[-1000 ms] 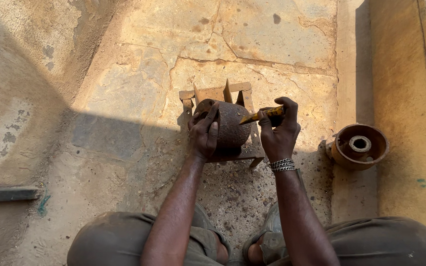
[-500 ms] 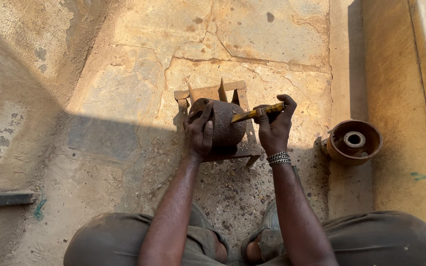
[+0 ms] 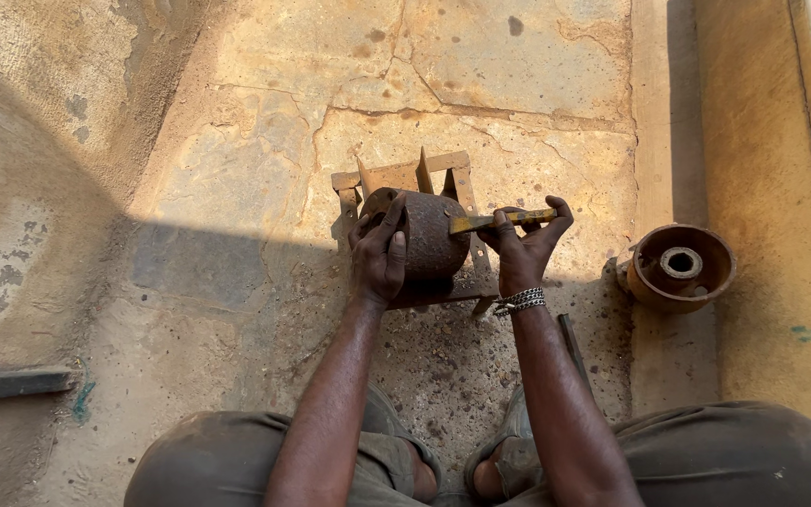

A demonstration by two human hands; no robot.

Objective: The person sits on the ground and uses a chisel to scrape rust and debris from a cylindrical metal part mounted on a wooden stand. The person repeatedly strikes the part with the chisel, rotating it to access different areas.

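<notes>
Head view: rusty round metal part (image 3: 429,235) seated on a metal frame (image 3: 405,178) on the concrete floor (image 3: 237,169), left hand (image 3: 379,255) gripping it steady; right hand (image 3: 521,246) clenched around a yellow-handled tool (image 3: 499,221) set against its side. Rusty wheel hub (image 3: 680,268) lies right.

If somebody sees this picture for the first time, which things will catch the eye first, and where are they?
At the centre, the left hand grips a rusty round metal part resting on a small metal frame. The right hand holds a yellow-handled tool with its tip against that part. To the right, a rusty pulley-like wheel lies alone on the cracked concrete floor.
</notes>
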